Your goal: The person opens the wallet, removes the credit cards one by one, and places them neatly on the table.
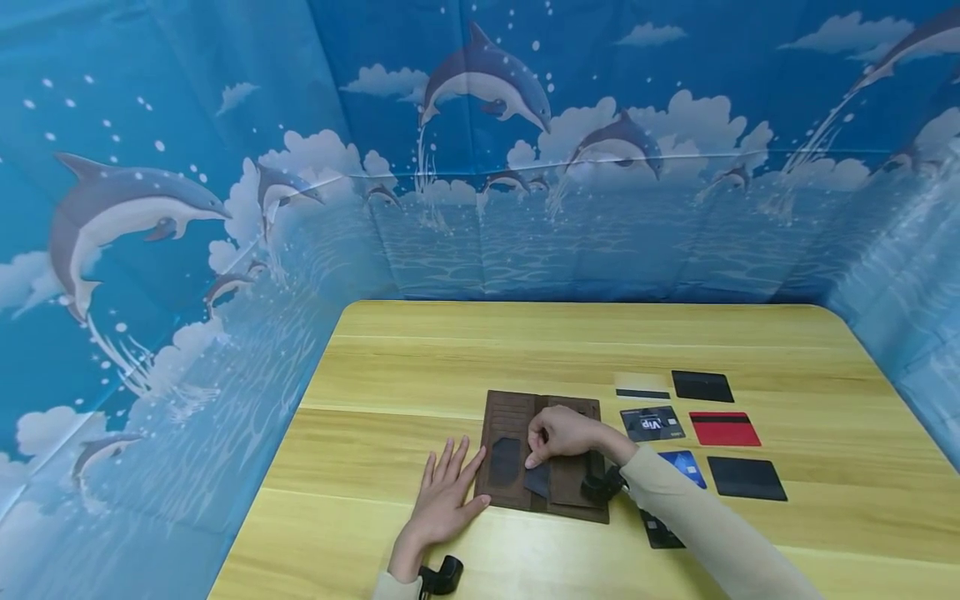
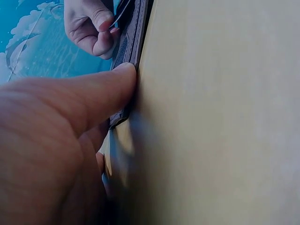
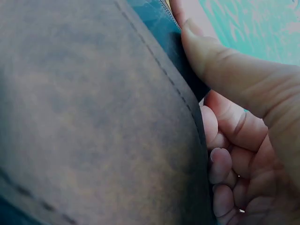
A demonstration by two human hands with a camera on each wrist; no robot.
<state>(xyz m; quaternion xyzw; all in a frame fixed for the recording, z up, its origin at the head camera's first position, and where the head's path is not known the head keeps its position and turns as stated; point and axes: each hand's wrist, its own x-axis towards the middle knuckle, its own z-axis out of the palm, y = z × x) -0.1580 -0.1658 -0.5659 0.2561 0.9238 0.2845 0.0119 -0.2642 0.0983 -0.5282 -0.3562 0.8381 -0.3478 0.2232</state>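
A brown leather wallet (image 1: 510, 496) lies unfolded on the table, card slots and a dark window on its left half. My right hand (image 1: 566, 433) is over the fold and pinches a dark card (image 1: 537, 481) between thumb and fingers; part of the card is hidden by the wallet's right-hand flap. Close up in the right wrist view, the thumb (image 3: 225, 70) lies on the dark piece beside the stitched brown leather (image 3: 108, 103). My left hand (image 1: 444, 496) rests flat on the table with fingers spread, fingertips at the wallet's left edge. Its thumb (image 2: 103, 89) touches the lower edge.
Right of the wallet lie several cards: a white one (image 1: 641, 383), a dark VIP card (image 1: 652, 423), a red one (image 1: 725, 429), black ones (image 1: 702, 386) and a blue one (image 1: 686, 467) partly under the right forearm. A dolphin-print curtain (image 1: 480, 233) surrounds the wooden table (image 1: 375, 358).
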